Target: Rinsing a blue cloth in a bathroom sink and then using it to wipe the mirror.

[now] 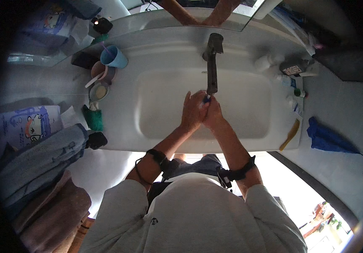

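My left hand (194, 109) and my right hand (213, 110) meet under the spout of a dark faucet (212, 71), over the basin of a white sink (244, 107). Between the hands shows a small dark blue thing (206, 99), too small and covered to name. The fingers of both hands are bent around it, the left thumb side raised. Which hand bears it cannot be told. Water at the spout's mouth is not clearly visible.
On the left rim stand a light blue cup (114, 57), a pinkish cup (101, 71) and a soap dish (99, 91). Towels (45, 158) hang at left. Several bottles, a yellow comb (290, 134) and a blue cloth (330, 136) lie at right. A mirror edge crosses behind the faucet.
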Demonstrator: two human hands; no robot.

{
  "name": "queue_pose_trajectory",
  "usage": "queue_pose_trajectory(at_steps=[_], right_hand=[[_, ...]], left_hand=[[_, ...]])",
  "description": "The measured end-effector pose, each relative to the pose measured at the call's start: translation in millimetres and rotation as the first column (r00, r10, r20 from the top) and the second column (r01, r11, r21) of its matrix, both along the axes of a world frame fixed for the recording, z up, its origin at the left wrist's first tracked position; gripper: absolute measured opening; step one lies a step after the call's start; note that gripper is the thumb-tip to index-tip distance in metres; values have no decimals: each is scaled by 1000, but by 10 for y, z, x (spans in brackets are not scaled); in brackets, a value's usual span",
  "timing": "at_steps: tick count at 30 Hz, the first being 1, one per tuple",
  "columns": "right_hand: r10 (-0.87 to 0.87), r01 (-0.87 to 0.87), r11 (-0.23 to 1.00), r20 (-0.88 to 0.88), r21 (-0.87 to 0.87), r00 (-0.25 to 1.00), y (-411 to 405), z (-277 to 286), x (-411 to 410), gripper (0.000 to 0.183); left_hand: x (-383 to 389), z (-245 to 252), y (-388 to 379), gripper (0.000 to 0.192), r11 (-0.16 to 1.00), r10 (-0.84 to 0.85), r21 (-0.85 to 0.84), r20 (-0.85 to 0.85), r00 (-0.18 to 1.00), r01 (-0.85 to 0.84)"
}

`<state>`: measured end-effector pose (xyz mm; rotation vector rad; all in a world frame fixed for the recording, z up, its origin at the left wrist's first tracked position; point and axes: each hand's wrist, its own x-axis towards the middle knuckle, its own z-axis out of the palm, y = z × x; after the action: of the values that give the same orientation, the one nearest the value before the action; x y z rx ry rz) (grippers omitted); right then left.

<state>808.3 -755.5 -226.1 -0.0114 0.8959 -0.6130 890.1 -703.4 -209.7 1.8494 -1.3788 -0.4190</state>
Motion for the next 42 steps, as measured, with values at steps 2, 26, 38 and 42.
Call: queue_pose_trajectory(at_steps=[2,26,38,42], right_hand=[[92,-93,995,-56,-27,994,-39,90,6,37],[352,-929,347,-900,-130,257,-263,219,72,44],[198,-833,400,-851,-382,486,-492,-103,-516,27],[64,-695,576,-824,-430,563,-520,-161,-722,23]], left_hand=[[117,54,38,33,981,-185,-37,125,975,191],[318,-383,-312,37,955,71,278,-565,822,109],[427,-51,-219,43,873,318,447,-825,468,195],[637,-127,-17,42,853,455,522,-765,456,23]])
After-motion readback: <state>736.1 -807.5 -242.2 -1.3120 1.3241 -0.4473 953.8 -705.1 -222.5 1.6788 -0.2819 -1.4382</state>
